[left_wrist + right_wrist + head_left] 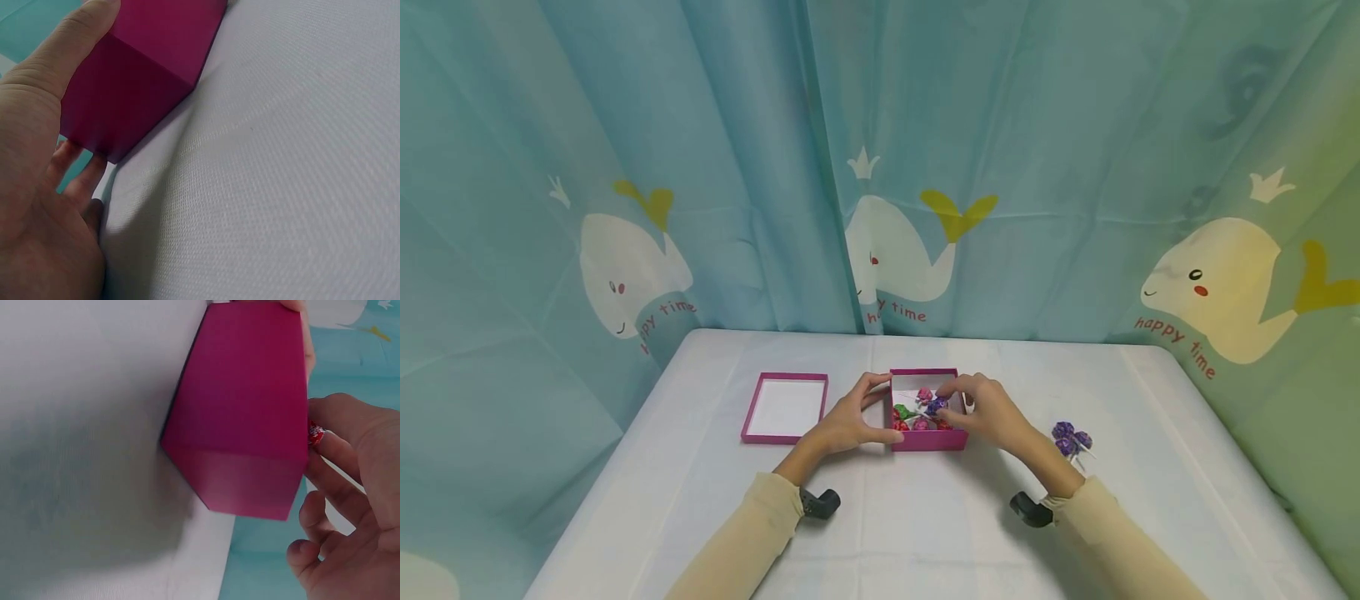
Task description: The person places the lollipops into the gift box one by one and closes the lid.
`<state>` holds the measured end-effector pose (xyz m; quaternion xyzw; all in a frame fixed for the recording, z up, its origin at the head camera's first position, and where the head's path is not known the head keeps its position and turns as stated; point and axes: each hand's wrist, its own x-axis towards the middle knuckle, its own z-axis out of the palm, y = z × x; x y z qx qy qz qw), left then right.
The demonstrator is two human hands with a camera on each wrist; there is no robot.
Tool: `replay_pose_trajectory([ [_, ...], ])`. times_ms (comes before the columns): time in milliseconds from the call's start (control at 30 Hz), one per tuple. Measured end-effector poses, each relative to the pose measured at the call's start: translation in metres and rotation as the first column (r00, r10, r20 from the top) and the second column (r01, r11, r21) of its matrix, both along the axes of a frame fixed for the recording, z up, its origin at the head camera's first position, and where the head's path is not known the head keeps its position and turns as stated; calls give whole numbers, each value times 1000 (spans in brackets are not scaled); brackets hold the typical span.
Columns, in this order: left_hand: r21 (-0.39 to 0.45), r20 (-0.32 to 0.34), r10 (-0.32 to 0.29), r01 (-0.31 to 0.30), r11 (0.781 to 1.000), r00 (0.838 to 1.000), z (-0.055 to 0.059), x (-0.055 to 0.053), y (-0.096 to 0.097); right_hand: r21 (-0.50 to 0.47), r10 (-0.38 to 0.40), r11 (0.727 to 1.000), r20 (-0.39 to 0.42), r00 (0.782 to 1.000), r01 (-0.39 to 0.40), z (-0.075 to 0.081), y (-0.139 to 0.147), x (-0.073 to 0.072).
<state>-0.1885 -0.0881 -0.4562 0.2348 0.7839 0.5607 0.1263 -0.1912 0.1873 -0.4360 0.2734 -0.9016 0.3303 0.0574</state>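
Note:
In the head view an open magenta box (928,440) with a white inside stands on the table. Several wrapped lollipops lie in it, among them a green one (904,411) and a pink one (924,394). My left hand (848,421) grips the box's left side, thumb at the front corner and fingers at the back. With thumb and forefinger my right hand (988,410) reaches inside and pinches a purple lollipop (936,407). A red wrapper (316,433) shows by those fingers in the right wrist view; the box wall hides the fingertips there.
A magenta-rimmed white lid (787,407) lies left of the box. To the right, several purple lollipops (1066,446) sit in a bunch on the white tablecloth (917,525). Behind the table hangs a blue whale-print curtain (760,167).

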Motion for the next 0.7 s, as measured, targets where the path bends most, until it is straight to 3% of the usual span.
replay_pose_trajectory([
  [233, -1, -6, -13, 13, 1000, 1000, -6, -4, 0, 54, 5, 999, 38, 999, -7, -6, -7, -3],
  [500, -23, -4, 2, -2, 1000, 1000, -32, -19, -1, 92, 4, 996, 28, 1000, -7, -5, -8, -4],
  [700, -15, -10, 3, -3, 1000, 1000, -35, -20, -2, 79, 14, 997, 54, 998, -18, -3, -7, -3],
])
